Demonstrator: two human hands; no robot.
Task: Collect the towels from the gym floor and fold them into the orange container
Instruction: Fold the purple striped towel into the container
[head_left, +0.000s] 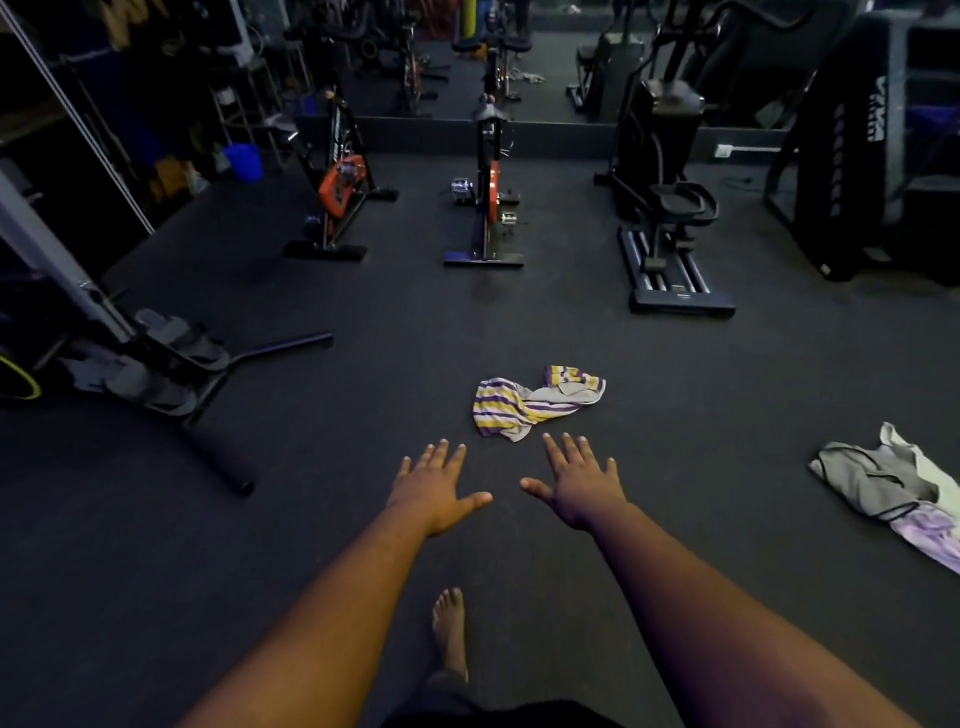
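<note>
Dark gym floor | towels: 2, striped towel crumpled, grey towel far right | exercise bikes: 2 | left hand, right hand: both spread, empty | striped towel just ahead of right fingertips, not touching

Left hand and right hand reach, fingers spread, toward the crumpled striped towel on the floor

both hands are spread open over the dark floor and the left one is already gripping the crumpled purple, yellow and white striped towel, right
Not quite. The head view shows the left hand gripping nothing: it is spread open and short of the crumpled purple, yellow and white striped towel, which lies untouched on the dark floor. The right hand is open too.
</note>
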